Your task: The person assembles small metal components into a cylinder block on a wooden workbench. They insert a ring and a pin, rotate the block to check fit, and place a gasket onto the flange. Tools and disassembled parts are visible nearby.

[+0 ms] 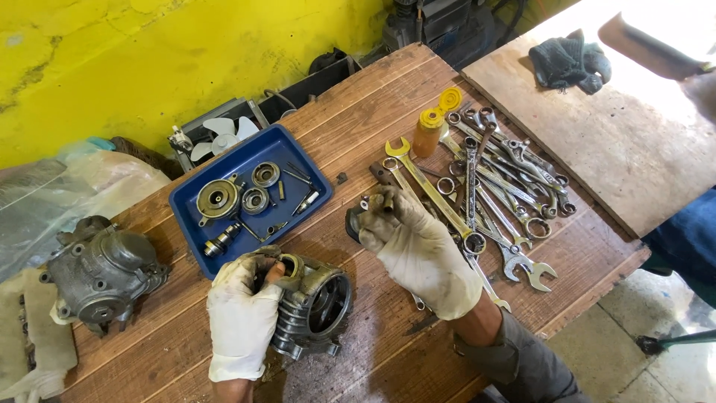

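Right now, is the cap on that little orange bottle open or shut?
Open: the orange bottle stands upright among the wrenches, its yellow flip cap swung back.

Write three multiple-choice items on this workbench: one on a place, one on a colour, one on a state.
1. Where do the wrenches lie?
A. in the tray
B. on the table, by the right hand
C. on the floor

2. What colour is the parts tray?
A. blue
B. red
C. green

3. What is the left hand doing?
A. hanging free
B. gripping the metal engine cylinder
C. holding a wrench

Answers: 1 B, they spread on the wooden table beside the right hand; 2 A, its rim is blue; 3 B, the gloved fingers wrap the cylinder's top.
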